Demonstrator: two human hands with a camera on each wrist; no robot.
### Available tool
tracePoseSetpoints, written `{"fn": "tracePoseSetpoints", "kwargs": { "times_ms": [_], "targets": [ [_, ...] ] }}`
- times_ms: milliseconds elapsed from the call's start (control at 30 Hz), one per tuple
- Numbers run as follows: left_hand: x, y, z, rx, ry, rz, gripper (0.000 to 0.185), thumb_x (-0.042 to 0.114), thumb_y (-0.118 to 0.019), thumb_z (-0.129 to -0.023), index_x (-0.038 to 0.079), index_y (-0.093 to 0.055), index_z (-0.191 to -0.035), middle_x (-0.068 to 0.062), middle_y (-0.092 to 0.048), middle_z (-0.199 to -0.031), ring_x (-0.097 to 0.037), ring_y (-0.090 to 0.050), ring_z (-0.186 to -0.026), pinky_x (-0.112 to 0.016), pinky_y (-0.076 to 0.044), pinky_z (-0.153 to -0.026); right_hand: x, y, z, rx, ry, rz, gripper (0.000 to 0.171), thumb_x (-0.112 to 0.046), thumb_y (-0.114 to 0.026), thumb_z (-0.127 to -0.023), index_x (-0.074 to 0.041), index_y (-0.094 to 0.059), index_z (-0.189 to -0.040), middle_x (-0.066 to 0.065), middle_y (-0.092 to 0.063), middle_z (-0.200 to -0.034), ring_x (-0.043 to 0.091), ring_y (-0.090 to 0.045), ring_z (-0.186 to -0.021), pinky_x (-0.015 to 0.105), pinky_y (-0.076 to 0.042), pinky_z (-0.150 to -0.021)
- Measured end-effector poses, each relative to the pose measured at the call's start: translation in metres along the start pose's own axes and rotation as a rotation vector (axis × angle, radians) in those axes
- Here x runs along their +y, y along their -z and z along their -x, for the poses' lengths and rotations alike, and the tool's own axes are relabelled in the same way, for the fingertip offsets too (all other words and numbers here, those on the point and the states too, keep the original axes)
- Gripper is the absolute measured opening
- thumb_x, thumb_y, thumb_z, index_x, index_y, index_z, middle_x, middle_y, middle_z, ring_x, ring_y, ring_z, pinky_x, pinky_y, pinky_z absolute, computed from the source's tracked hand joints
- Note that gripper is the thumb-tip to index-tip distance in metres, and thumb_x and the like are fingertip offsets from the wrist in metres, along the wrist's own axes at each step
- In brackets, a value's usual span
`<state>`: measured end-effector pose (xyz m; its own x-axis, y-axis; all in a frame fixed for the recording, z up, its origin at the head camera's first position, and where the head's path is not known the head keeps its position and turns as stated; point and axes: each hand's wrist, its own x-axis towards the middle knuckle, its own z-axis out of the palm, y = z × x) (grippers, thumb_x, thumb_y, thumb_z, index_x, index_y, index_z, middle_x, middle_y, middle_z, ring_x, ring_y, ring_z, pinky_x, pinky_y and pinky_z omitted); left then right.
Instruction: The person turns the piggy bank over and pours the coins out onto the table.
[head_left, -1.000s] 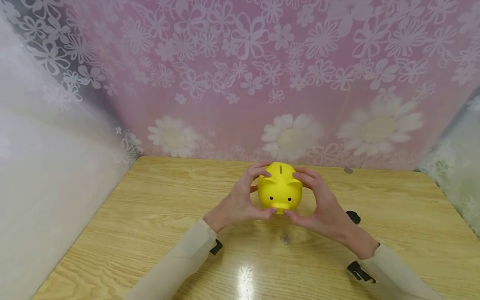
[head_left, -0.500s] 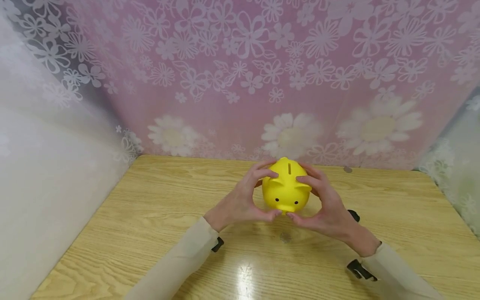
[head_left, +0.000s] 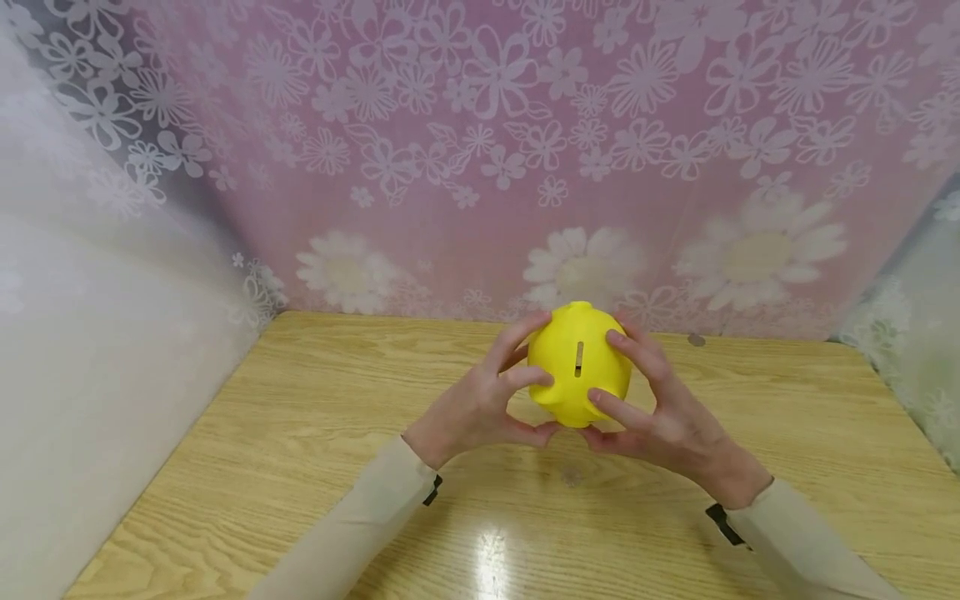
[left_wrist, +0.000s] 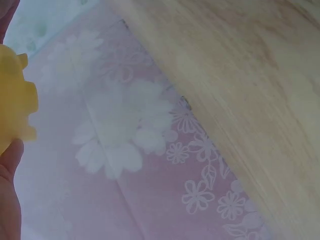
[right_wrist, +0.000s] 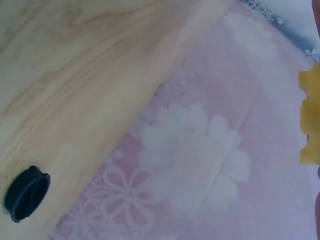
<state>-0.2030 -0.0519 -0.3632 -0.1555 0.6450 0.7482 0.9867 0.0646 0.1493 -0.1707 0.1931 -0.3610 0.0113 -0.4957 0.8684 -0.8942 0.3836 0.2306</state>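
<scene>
A yellow piggy bank [head_left: 578, 364] is held off the wooden table [head_left: 300, 433], tipped forward so its coin slot faces me. My left hand [head_left: 491, 398] grips its left side with curled fingers and thumb below. My right hand [head_left: 651, 400] grips its right side the same way. The left wrist view catches the piggy bank [left_wrist: 15, 110] at the left edge with a fingertip below it. A strip of the piggy bank [right_wrist: 311, 120] shows at the right edge of the right wrist view.
A coin [head_left: 572, 475] lies on the table below the hands, and another coin [head_left: 697, 340] lies near the back edge. A black round plug [right_wrist: 27, 192] rests on the wood. A pink flowered curtain [head_left: 525, 150] hangs behind the table; a white wall stands left.
Both hands lifted the piggy bank off the table and tipped it forward; its face turned down and the slot now faces me. The black plug went behind my right hand.
</scene>
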Motion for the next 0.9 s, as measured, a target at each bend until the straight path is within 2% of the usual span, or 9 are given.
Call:
{"fn": "tracePoseSetpoints", "kwargs": {
  "times_ms": [167, 233, 400, 500, 567, 700, 767, 800, 900],
  "targets": [
    [-0.003, -0.006, 0.006, -0.016, 0.018, -0.007, 0.068, 0.014, -0.087, -0.079, 0.012, -0.037, -0.126, -0.029, -0.022, -0.157, -0.041, -0.041, -0.146, -0.038, -0.043, -0.118, 0.001, -0.002, 0.013, -0.039, -0.029, 0.016, 0.038, -0.038, -0.064, -0.098, -0.018, -0.055, -0.129, 0.030, -0.041, -0.145, 0.052, -0.045, -0.136, 0.036, -0.033, -0.125],
    [-0.004, -0.007, 0.008, -0.019, 0.037, -0.008, 0.071, 0.015, -0.087, -0.078, 0.011, -0.037, -0.128, -0.029, -0.022, -0.158, -0.041, -0.040, -0.147, -0.036, -0.044, -0.118, 0.002, -0.003, 0.017, -0.061, -0.078, -0.032, 0.042, -0.038, -0.065, -0.097, -0.013, -0.055, -0.129, 0.033, -0.040, -0.145, 0.050, -0.044, -0.138, 0.035, -0.033, -0.125],
    [-0.005, -0.009, 0.012, -0.014, 0.159, 0.071, 0.083, 0.015, -0.089, -0.074, 0.009, -0.035, -0.138, -0.025, -0.028, -0.161, -0.036, -0.040, -0.149, -0.036, -0.045, -0.117, -0.001, -0.006, 0.025, -0.082, -0.311, -0.236, 0.062, -0.043, -0.071, -0.092, 0.006, -0.053, -0.126, 0.040, -0.040, -0.143, 0.032, -0.042, -0.145, 0.022, -0.040, -0.117],
    [-0.004, -0.009, 0.014, -0.016, 0.257, 0.154, 0.087, 0.015, -0.088, -0.076, 0.009, -0.034, -0.143, -0.020, -0.031, -0.162, -0.032, -0.042, -0.148, -0.039, -0.050, -0.113, -0.005, -0.007, 0.027, -0.084, -0.463, -0.330, 0.072, -0.045, -0.075, -0.089, 0.010, -0.051, -0.129, 0.037, -0.042, -0.145, 0.022, -0.046, -0.142, 0.015, -0.046, -0.109],
    [-0.003, -0.009, 0.014, -0.028, 0.318, 0.197, 0.087, 0.015, -0.087, -0.078, 0.011, -0.034, -0.147, -0.017, -0.031, -0.163, -0.030, -0.043, -0.147, -0.039, -0.052, -0.110, -0.007, -0.006, 0.028, -0.091, -0.546, -0.390, 0.073, -0.037, -0.081, -0.086, 0.010, -0.050, -0.132, 0.035, -0.041, -0.148, 0.018, -0.048, -0.140, 0.013, -0.050, -0.102],
    [-0.001, -0.008, 0.015, -0.048, 0.396, 0.232, 0.087, 0.018, -0.086, -0.081, 0.016, -0.034, -0.150, -0.012, -0.030, -0.165, -0.027, -0.043, -0.147, -0.039, -0.053, -0.108, -0.010, -0.002, 0.027, -0.124, -0.678, -0.450, 0.079, -0.005, -0.091, -0.071, 0.007, -0.048, -0.136, 0.027, -0.039, -0.152, 0.010, -0.046, -0.140, 0.014, -0.052, -0.097],
    [0.000, -0.007, 0.013, -0.046, 0.379, 0.226, 0.086, 0.018, -0.086, -0.081, 0.016, -0.035, -0.150, -0.012, -0.029, -0.166, -0.027, -0.042, -0.148, -0.037, -0.054, -0.107, -0.010, -0.002, 0.024, -0.114, -0.646, -0.436, 0.076, -0.006, -0.091, -0.072, 0.008, -0.048, -0.134, 0.028, -0.040, -0.152, 0.012, -0.046, -0.140, 0.014, -0.051, -0.099],
    [0.000, -0.006, 0.012, -0.037, 0.351, 0.211, 0.085, 0.018, -0.086, -0.081, 0.016, -0.036, -0.149, -0.013, -0.029, -0.166, -0.028, -0.042, -0.148, -0.037, -0.053, -0.108, -0.009, -0.002, 0.022, -0.100, -0.604, -0.411, 0.072, -0.013, -0.089, -0.076, 0.008, -0.050, -0.132, 0.030, -0.041, -0.150, 0.014, -0.046, -0.141, 0.015, -0.050, -0.102],
    [0.002, -0.001, 0.005, 0.011, 0.205, 0.164, 0.080, 0.015, -0.087, -0.078, 0.014, -0.038, -0.142, -0.021, -0.028, -0.163, -0.034, -0.039, -0.149, -0.038, -0.051, -0.112, -0.007, -0.001, 0.009, -0.015, -0.382, -0.314, 0.062, -0.034, -0.079, -0.088, 0.007, -0.052, -0.126, 0.035, -0.042, -0.147, 0.025, -0.046, -0.144, 0.021, -0.045, -0.112]
  ]
}}
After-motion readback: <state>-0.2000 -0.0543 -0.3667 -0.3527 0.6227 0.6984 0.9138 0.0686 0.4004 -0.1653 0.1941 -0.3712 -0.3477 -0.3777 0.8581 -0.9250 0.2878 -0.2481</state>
